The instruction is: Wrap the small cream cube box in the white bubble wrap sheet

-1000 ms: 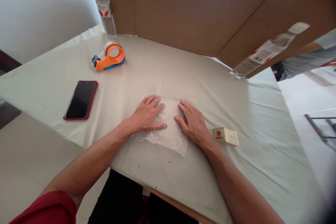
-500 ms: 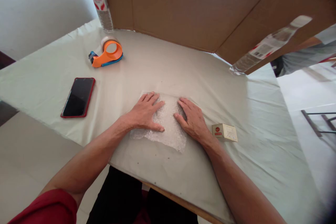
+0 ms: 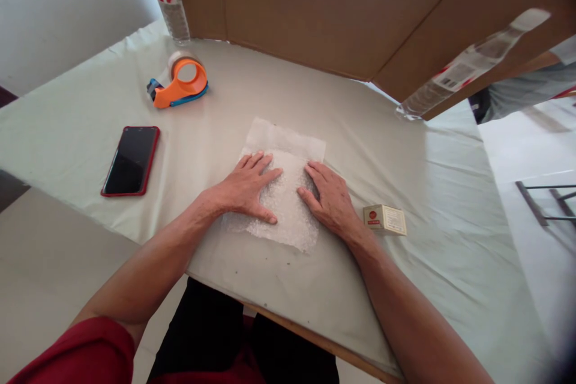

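A sheet of bubble wrap (image 3: 288, 210) lies on the cloth-covered table in front of me, with a flap of it spread out past my fingertips. My left hand (image 3: 247, 186) rests flat on its left side, fingers spread and thumb pointing inward. On its right edge lies my right hand (image 3: 330, 198), open, palm down, thumb apart from the fingers. Just right of that hand sits a small printed carton (image 3: 384, 219), not touched by the fingers. Parts of the wrap are hidden under both hands.
An orange tape dispenser (image 3: 180, 84) and a red-cased phone (image 3: 131, 161) lie to the left. Water bottles stand at back left (image 3: 168, 0) and right (image 3: 470, 66), by a cardboard panel (image 3: 306, 12). Another person's arm (image 3: 526, 66) shows behind the right bottle.
A flap of the bubble wrap has opened out away from me, beyond my fingertips. Both hands stay nearly where they were on the wrap. The view has shifted slightly.
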`<state>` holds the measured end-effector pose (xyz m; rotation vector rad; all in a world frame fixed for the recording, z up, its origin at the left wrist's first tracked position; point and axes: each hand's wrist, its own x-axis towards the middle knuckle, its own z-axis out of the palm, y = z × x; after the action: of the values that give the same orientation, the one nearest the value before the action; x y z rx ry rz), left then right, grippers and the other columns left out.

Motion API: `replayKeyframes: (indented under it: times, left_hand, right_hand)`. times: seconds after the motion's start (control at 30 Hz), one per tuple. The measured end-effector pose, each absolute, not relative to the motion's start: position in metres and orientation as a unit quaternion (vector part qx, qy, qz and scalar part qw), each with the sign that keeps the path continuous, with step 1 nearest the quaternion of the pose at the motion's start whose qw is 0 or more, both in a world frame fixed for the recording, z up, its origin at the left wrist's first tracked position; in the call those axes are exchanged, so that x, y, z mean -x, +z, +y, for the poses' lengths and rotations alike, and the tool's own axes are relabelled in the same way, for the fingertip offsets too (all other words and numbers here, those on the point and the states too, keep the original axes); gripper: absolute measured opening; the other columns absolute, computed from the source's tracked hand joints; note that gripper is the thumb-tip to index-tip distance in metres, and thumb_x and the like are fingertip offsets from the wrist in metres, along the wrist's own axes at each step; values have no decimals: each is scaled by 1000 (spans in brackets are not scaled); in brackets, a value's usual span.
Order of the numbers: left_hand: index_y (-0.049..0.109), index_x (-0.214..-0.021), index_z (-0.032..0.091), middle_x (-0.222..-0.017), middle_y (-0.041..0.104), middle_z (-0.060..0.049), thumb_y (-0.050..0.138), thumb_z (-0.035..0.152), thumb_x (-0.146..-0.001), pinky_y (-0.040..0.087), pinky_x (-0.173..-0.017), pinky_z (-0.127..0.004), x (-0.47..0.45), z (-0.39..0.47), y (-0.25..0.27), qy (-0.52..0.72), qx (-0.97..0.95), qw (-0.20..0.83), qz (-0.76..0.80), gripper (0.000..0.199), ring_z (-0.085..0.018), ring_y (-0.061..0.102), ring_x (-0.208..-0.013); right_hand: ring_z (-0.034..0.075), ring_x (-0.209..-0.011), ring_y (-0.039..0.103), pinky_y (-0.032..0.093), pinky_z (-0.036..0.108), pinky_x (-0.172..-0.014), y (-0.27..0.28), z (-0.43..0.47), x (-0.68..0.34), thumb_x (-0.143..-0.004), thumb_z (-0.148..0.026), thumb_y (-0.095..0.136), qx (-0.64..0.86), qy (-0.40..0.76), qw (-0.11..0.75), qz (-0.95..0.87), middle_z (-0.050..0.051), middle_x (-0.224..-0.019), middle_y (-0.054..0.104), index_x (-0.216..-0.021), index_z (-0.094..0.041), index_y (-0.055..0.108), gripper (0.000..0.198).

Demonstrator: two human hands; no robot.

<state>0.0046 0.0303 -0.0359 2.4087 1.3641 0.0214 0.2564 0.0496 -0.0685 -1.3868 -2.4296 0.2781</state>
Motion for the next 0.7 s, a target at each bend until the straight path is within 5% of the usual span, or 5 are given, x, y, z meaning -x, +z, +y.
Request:
replayKeyframes:
  times: [0.7]
  left_hand:
    - [28, -158, 18, -169, 8, -20, 71, 80, -64, 5, -125, -54, 2, 32, -27, -26, -860, 212, 463, 121, -41, 2, -156]
  right_hand:
    - [34, -141, 46, 38, 56, -114, -68, 49, -256, -96, -45, 46, 480, 77, 162, -859, 16, -151, 52, -142, -16, 52, 54]
